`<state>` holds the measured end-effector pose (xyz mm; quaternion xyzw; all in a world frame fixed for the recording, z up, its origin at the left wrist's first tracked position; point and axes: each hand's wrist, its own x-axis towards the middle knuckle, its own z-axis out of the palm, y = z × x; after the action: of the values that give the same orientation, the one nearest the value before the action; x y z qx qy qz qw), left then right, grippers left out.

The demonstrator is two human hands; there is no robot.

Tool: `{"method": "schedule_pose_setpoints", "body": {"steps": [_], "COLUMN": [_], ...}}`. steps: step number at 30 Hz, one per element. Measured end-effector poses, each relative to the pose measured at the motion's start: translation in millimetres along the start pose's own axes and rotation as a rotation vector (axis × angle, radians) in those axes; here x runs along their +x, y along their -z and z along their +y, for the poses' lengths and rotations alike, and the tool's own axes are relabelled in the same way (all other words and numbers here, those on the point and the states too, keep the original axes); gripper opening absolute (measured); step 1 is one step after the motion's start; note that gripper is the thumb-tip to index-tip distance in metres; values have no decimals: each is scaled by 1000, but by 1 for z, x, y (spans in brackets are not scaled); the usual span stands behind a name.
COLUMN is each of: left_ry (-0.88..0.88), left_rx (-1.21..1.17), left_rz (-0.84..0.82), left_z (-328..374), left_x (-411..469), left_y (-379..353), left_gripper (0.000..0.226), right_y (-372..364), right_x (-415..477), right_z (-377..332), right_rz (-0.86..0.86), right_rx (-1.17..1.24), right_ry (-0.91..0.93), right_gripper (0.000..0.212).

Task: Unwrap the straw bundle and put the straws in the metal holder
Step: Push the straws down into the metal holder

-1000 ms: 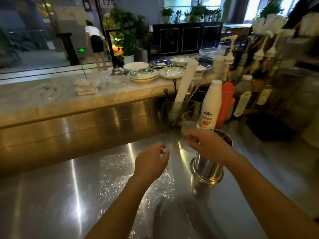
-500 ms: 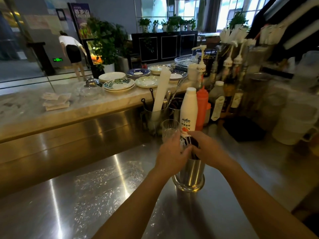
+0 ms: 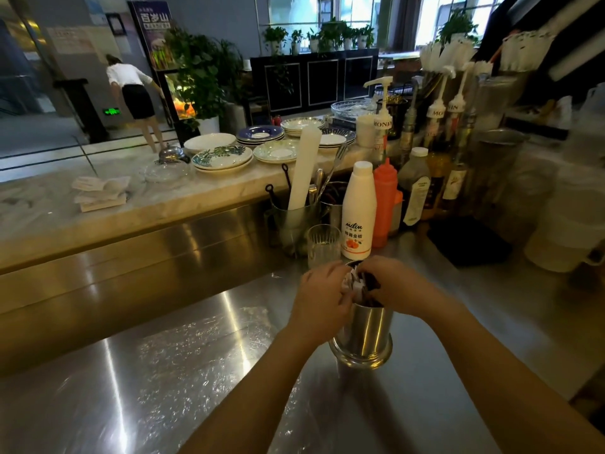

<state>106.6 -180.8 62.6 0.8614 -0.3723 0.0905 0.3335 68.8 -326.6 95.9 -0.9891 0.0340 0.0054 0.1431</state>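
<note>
Both your hands are working at the mouth of the metal holder [image 3: 361,335].

Your left hand [image 3: 322,301] is curling its grip around crumpled white wrapping [image 3: 350,283] at the holder's rim, and your right hand [image 3: 394,285] is closing its fingers on the dark straws [image 3: 371,285] standing inside; how firmly either grip pinches, you cannot tell from this angle. The holder is a smooth, shiny steel cylinder with a flared base ring, standing upright on the brushed steel counter [image 3: 170,371]. Just behind it are standing a ribbed clear glass [image 3: 323,245] and a tall white plastic bottle [image 3: 359,213] with an orange fruit label.
</note>
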Motion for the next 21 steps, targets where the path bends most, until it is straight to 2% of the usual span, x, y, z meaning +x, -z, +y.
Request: {"method": "schedule_pose_setpoints", "body": {"steps": [3,9,12,15,18,21], "left_ry": [68,-30,-31,-35,-76,-87], "left_rx": [28,166,203,208,233,259], "left_rz": [39,-183,-191,-177,-185,-155], "left_z": [0,5,4,3,4,7], "left_x": [0,3,0,-2,-6,-7], "left_y": [-2,-8,-10,-10,-16,-21], "left_gripper": [40,43,45,47,48,47], "right_y": [2,-6,-9,-5,2,0], "right_x": [3,10,7,5,11,15], "right_z": [-2,-8,-8,-9,-18,-24], "right_rz": [-42,-62,-28,2,-181,-281], "right_rx": [0,28,34,-10,-110,-115], "right_ry": [-57,-61,-84,-219,-316,-264], "right_gripper": [29,18,18,18,28,33]}}
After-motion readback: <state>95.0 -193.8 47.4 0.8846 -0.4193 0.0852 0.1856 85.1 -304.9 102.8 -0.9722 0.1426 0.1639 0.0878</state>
